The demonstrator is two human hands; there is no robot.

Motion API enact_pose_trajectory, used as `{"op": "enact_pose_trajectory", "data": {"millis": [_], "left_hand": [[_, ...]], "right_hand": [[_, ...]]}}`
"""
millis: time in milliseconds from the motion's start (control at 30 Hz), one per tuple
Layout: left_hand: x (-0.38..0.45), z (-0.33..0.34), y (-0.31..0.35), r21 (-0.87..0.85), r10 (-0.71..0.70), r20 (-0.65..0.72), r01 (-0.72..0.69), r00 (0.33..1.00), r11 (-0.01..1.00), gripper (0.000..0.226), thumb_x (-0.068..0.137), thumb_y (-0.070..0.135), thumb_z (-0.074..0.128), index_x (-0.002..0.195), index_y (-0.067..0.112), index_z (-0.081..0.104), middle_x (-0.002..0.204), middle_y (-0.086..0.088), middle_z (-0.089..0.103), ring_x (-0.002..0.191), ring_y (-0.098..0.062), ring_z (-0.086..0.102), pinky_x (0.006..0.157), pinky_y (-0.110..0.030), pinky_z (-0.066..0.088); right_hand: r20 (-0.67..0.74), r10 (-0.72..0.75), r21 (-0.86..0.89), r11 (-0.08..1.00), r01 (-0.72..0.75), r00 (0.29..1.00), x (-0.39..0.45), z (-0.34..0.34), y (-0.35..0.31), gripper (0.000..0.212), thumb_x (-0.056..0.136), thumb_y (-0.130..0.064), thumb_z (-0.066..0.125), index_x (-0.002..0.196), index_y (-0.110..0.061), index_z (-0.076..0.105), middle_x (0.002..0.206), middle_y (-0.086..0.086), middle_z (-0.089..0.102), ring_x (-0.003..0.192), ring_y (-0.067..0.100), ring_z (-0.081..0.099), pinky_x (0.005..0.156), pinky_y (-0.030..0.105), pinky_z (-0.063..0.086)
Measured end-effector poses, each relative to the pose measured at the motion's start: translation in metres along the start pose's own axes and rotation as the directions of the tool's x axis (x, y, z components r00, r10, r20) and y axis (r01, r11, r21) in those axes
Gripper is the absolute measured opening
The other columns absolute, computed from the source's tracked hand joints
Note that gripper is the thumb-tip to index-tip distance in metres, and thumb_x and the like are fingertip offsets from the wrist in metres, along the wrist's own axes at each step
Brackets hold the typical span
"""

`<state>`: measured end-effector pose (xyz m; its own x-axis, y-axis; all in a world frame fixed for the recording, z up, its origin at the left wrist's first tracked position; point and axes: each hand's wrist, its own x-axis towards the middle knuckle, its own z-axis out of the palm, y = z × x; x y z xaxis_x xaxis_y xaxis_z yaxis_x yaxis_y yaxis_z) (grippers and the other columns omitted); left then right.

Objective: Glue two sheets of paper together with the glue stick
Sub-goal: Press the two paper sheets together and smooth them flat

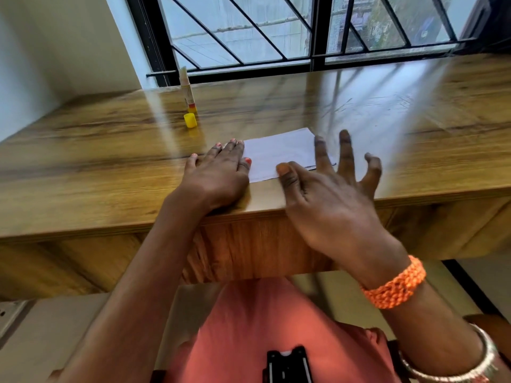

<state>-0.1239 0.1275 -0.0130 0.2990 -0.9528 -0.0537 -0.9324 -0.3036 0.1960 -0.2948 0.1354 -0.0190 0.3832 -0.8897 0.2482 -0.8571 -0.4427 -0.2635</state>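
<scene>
White paper (279, 153) lies flat on the wooden table (110, 161) near its front edge; a second sheet's dark edge peeks out under its right side. My left hand (218, 175) lies flat on the table with its fingertips touching the paper's left edge. Spread wide with straight fingers, my right hand (331, 186) hovers over the paper's right side and holds nothing. The glue stick (187, 91) stands upright and uncapped at the back left. Its yellow cap (190, 120) sits on the table just in front of it.
A barred window (304, 31) runs along the table's far edge. A white wall (55, 45) closes the left corner. My lap in salmon cloth (262, 327) and a black device (287, 366) are below the table front.
</scene>
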Motion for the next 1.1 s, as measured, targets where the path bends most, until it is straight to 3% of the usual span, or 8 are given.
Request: {"op": "enact_pose_trajectory", "data": {"millis": [367, 533, 633, 700, 833, 933, 1033, 1100], "left_hand": [[0.001, -0.007, -0.004, 0.001, 0.014, 0.071, -0.014, 0.997, 1.000, 0.056, 0.098, 0.044, 0.015, 0.147, 0.029, -0.009, 0.158, 0.013, -0.010, 0.146, -0.009, -0.008, 0.117, -0.043, -0.007], [-0.009, 0.000, -0.012, -0.124, 0.104, -0.093, -0.115, 0.990, 0.986, 0.058, 0.098, 0.042, 0.020, 0.145, 0.033, -0.012, 0.159, 0.011, -0.006, 0.145, -0.005, -0.003, 0.118, -0.041, -0.003], [-0.011, 0.001, -0.012, -0.180, 0.085, -0.115, -0.105, 0.990, 0.978, 0.055, 0.098, 0.035, 0.024, 0.148, 0.027, 0.003, 0.160, 0.006, 0.003, 0.146, -0.006, -0.001, 0.119, -0.037, -0.002], [-0.011, -0.003, -0.011, -0.109, 0.091, -0.052, -0.096, 0.994, 0.989, 0.060, 0.096, 0.033, 0.030, 0.148, 0.025, 0.002, 0.160, 0.001, 0.005, 0.147, -0.009, 0.000, 0.119, -0.037, -0.001], [-0.017, -0.013, -0.012, -0.101, 0.168, 0.033, -0.164, 0.985, 0.981, 0.074, 0.095, 0.033, 0.041, 0.144, 0.018, -0.012, 0.159, -0.002, 0.001, 0.146, -0.017, 0.010, 0.120, -0.039, 0.006], [-0.014, -0.014, -0.012, -0.175, 0.206, 0.024, -0.199, 0.978, 0.964, 0.076, 0.094, 0.034, 0.043, 0.136, 0.021, -0.019, 0.159, -0.002, 0.008, 0.146, -0.016, 0.014, 0.119, -0.043, 0.011], [-0.010, -0.012, -0.015, -0.144, 0.216, 0.019, -0.212, 0.976, 0.967, 0.061, 0.092, 0.042, 0.040, 0.147, 0.031, 0.017, 0.159, 0.002, 0.015, 0.146, -0.015, 0.015, 0.119, -0.043, 0.013], [-0.010, -0.010, -0.016, -0.096, 0.201, 0.004, -0.200, 0.980, 0.975, 0.063, 0.089, 0.048, 0.035, 0.147, 0.030, 0.019, 0.159, 0.001, 0.016, 0.145, -0.017, 0.016, 0.119, -0.044, 0.012]], "right_hand": [[-0.015, 0.136, -0.157, 0.978, -0.136, 0.991, 0.006, -0.013, 0.041, 0.041, 0.097, -0.050, 0.013, 0.130, -0.045, 0.036, 0.161, 0.006, -0.001, 0.143, 0.030, -0.021, 0.108, 0.056, -0.009], [-0.076, 0.118, -0.285, 0.949, -0.135, 0.990, 0.017, -0.014, 0.024, 0.042, 0.093, -0.043, 0.030, 0.128, -0.031, 0.049, 0.159, 0.010, 0.015, 0.146, 0.031, -0.006, 0.101, 0.055, -0.016], [-0.067, -0.012, -0.133, 0.991, 0.003, 0.998, 0.034, -0.010, -0.002, 0.052, 0.096, -0.041, 0.026, 0.139, -0.015, 0.039, 0.158, 0.006, 0.022, 0.147, 0.018, 0.008, 0.108, 0.054, -0.014], [0.065, -0.156, 0.063, 0.986, 0.152, 0.986, 0.046, -0.005, -0.023, 0.056, 0.099, -0.044, 0.021, 0.148, -0.015, 0.025, 0.159, 0.000, 0.017, 0.146, 0.008, 0.009, 0.112, 0.049, -0.015], [0.318, -0.434, 0.405, 0.866, 0.293, 0.843, 0.060, 0.010, -0.052, 0.066, 0.096, -0.057, 0.011, 0.151, -0.025, -0.006, 0.161, -0.005, 0.002, 0.146, 0.006, 0.001, 0.119, 0.041, -0.005], [0.388, -0.461, 0.441, 0.854, 0.278, 0.798, 0.073, 0.014, -0.050, 0.069, 0.092, -0.061, 0.003, 0.149, -0.027, -0.016, 0.160, -0.003, -0.005, 0.146, 0.007, -0.001, 0.120, 0.039, -0.001], [0.409, -0.493, 0.452, 0.840, 0.299, 0.768, 0.081, 0.015, -0.043, 0.066, 0.092, -0.060, -0.001, 0.148, -0.029, -0.018, 0.160, -0.007, -0.008, 0.145, 0.005, -0.002, 0.119, 0.035, -0.002], [0.408, -0.492, 0.404, 0.853, 0.331, 0.769, 0.084, 0.018, -0.038, 0.064, 0.092, -0.061, -0.001, 0.147, -0.032, -0.018, 0.160, -0.007, -0.007, 0.145, 0.005, -0.001, 0.119, 0.034, -0.003]]}}
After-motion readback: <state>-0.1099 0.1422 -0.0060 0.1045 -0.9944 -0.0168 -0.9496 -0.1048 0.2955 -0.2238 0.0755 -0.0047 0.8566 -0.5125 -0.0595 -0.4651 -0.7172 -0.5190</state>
